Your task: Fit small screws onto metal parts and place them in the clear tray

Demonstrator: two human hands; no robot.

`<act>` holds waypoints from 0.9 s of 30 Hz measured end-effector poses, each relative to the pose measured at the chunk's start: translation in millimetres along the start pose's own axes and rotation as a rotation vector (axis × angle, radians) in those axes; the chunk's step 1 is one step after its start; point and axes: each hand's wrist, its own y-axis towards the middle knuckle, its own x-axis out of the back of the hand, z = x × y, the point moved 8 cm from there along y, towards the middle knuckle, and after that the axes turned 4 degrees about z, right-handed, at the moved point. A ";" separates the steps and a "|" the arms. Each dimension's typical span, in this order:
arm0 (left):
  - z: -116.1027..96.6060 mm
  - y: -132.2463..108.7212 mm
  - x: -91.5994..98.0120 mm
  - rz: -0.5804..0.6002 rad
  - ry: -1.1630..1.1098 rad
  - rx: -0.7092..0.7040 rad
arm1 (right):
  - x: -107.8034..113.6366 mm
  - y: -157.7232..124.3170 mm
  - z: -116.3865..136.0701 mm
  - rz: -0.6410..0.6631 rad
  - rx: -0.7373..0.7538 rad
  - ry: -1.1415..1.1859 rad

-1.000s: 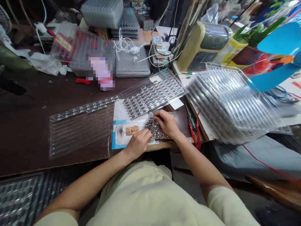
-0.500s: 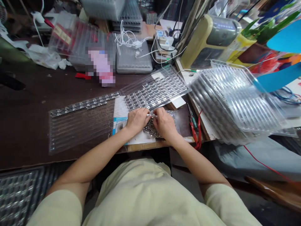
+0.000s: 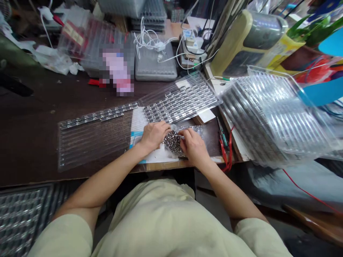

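Note:
A heap of small shiny metal parts (image 3: 173,141) lies in a clear plastic bag (image 3: 197,130) near the table's front edge. My left hand (image 3: 154,136) is at the heap's left side, fingers curled together; what they hold, if anything, is hidden. On the right side, my right hand (image 3: 195,144) has its thumb and fingers bent together at the edge of the parts, and I cannot make out what is between them. Just beyond my hands, a clear ribbed tray (image 3: 158,98) carries rows of metal pieces. Another ribbed tray (image 3: 93,146) to the left has pieces along its far rows.
Stacked clear trays (image 3: 281,114) lean at the right. A green-handled screwdriver (image 3: 222,135) and a red strap (image 3: 228,153) lie beside my right hand. Farther back are a power strip (image 3: 191,44), white cables (image 3: 146,39) and a yellowish machine (image 3: 235,46).
My hands have moved apart, the right one to the right, uncovering more of the metal parts between them. The whole view has shifted slightly.

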 end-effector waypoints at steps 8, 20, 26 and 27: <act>65.1 -81.9 51.4 -0.167 -0.158 0.220 | -37.7 14.4 47.9 0.083 0.269 -0.161; 107.4 8.2 36.3 -0.159 -0.137 0.214 | -40.8 9.9 47.0 -0.070 0.262 -0.022; 128.5 52.1 27.9 -0.059 -0.079 0.353 | -35.0 10.0 35.5 -0.110 0.198 0.209; 130.4 49.6 30.6 -0.072 -0.096 0.359 | -32.6 10.5 33.4 -0.119 0.189 0.256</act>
